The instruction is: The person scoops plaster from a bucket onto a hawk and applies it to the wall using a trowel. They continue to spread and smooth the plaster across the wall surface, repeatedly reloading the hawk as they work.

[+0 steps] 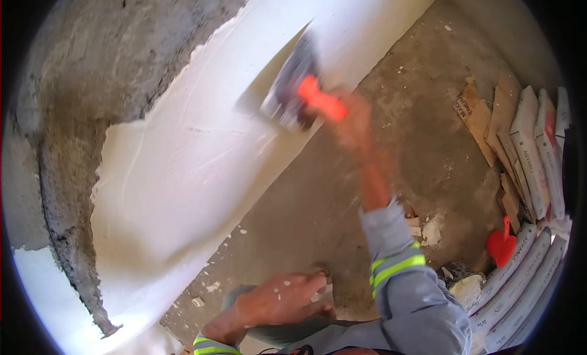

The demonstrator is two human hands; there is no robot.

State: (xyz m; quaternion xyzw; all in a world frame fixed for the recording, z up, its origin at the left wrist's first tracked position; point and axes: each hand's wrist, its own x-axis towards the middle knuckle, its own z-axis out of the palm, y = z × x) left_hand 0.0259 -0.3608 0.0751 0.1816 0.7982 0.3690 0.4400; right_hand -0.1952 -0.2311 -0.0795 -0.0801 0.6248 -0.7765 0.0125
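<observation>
My right hand [351, 119], smeared by motion, is closed around the orange handle of a plastering trowel [290, 80]. The trowel's broad metal blade is against the wet white plaster [202, 129] on the wall, and its edges are blurred. Low in the view, my left hand [278, 300] is in front of my bent leg, flecked with white. Its fingers are curled; a small pale piece shows beside the fingertips, too hidden to name.
Bare grey wall [98, 55] borders the plaster on the left. Below lies a dusty concrete floor [293, 208] with crumbs of plaster. On the right stand stacked printed bags [529, 150], cardboard [474, 119], a red scoop [501, 245] and a bucket [468, 288].
</observation>
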